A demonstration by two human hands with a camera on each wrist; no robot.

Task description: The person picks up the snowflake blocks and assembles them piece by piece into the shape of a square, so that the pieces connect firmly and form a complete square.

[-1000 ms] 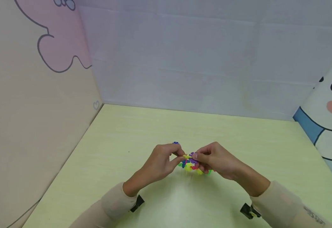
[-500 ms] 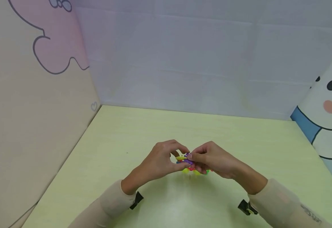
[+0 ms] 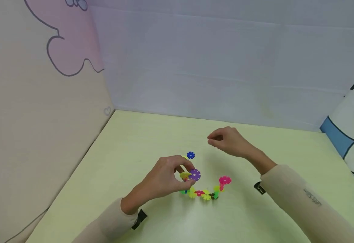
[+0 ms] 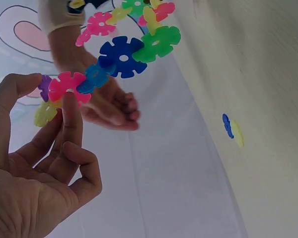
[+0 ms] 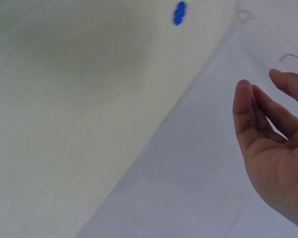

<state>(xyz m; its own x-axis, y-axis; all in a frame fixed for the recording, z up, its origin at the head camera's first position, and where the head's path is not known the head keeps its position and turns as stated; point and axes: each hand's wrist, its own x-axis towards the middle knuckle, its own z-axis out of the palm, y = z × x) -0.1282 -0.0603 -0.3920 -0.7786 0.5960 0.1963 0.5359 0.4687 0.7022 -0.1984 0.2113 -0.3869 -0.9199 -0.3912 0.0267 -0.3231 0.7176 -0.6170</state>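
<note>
My left hand (image 3: 167, 173) pinches one end of a chain of interlocking plastic snowflake discs. At that end a purple disc (image 3: 195, 174) stands beside a yellow disc (image 3: 185, 175). The left wrist view shows a pink disc (image 4: 68, 89) at the fingertips, with blue (image 4: 123, 57) and green discs (image 4: 159, 43) linked after it. The chain curves round to a pink disc (image 3: 225, 180) at its other end. My right hand (image 3: 229, 140) is raised beyond the chain to the right, fingers bent loosely, holding nothing; in its wrist view the thumb and fingers are apart.
Behind the left hand, a loose blue disc (image 3: 190, 155) lies on the table (image 3: 152, 135) with a yellow disc (image 4: 238, 133) next to it. A pale cloth wall (image 3: 189, 67) rises at the table's back edge, with printed panels on both sides.
My right hand has let go of the purple disc end and moved away, up and to the right. The left hand keeps the chain, now slightly lower and to the left, with more of it showing.
</note>
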